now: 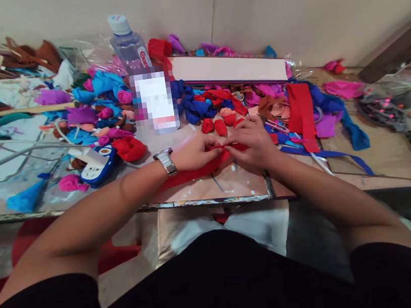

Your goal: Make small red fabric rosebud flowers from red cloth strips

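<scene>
Between my two hands runs a red strip of crepe paper (200,171), just above the bench near its front edge. My left hand (193,151), with a metal watch (166,162) on the wrist, pinches the strip from the left. From the right, my right hand (252,142) grips the same strip, fingertips almost meeting those of the left. The strip's far end is partly hidden by the left hand and forearm. Just beyond the fingers sit several small red rolled paper buds (220,127).
A blue power strip (99,171) with a white plug and cable lies left. Behind stand a water bottle (129,45), a blurred-out upright object (160,101) and a long white box (227,67). Coloured paper flowers (104,86) cover the back. Red ribbon paper (301,115) lies right.
</scene>
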`<state>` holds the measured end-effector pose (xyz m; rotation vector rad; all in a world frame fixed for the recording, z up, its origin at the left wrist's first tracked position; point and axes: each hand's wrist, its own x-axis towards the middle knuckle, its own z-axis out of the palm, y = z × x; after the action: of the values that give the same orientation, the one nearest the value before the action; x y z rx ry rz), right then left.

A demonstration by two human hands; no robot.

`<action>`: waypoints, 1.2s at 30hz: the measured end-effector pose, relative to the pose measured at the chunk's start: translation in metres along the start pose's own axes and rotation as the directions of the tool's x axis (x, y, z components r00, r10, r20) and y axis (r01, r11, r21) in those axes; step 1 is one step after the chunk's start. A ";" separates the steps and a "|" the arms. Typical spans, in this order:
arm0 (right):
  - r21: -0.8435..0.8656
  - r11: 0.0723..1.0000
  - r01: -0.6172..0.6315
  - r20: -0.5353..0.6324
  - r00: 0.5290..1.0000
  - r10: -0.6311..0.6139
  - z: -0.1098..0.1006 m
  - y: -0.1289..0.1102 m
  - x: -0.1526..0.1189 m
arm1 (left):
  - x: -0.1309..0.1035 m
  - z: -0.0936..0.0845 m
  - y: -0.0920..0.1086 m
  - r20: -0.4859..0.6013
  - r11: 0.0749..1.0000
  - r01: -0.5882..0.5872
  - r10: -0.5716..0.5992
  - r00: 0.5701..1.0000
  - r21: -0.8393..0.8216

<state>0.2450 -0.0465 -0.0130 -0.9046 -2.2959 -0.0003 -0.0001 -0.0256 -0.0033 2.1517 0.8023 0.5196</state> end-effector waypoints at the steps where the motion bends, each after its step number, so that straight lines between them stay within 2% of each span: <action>1: 0.000 1.000 0.004 -0.004 1.000 -0.004 0.000 0.000 0.000 | 0.001 -0.001 -0.001 0.004 1.000 0.004 -0.004 1.000 -0.023; 9: -0.018 0.997 0.070 -0.008 0.998 -0.070 -0.003 0.000 0.000 | 0.003 -0.005 0.000 0.082 0.983 0.067 -0.053 0.995 -0.168; 13: -0.025 0.998 0.065 -0.012 0.998 -0.066 -0.004 0.000 0.000 | 0.004 -0.005 0.001 0.049 0.972 0.049 -0.039 0.998 -0.228; 18: -0.033 0.997 0.077 0.001 0.997 -0.077 -0.004 0.000 -0.001 | 0.005 -0.004 -0.002 0.032 0.977 0.051 -0.045 0.998 -0.207; 23: -0.015 1.000 0.026 0.034 0.999 -0.025 -0.005 0.000 -0.002 | 0.005 -0.003 -0.004 0.015 0.979 0.050 -0.048 0.999 -0.198; 31: -0.037 0.999 0.009 0.033 0.999 -0.008 -0.003 -0.001 -0.001 | 0.002 0.001 0.001 -0.041 0.997 0.001 -0.004 0.999 -0.076; 36: -0.022 0.999 -0.036 0.072 0.997 0.037 -0.002 -0.005 0.001 | -0.006 0.004 0.012 -0.135 0.979 -0.041 0.069 0.989 0.200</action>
<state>0.2427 -0.0502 -0.0095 -0.9718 -2.3497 0.0247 0.0027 -0.0376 0.0033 2.3447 0.9062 0.6505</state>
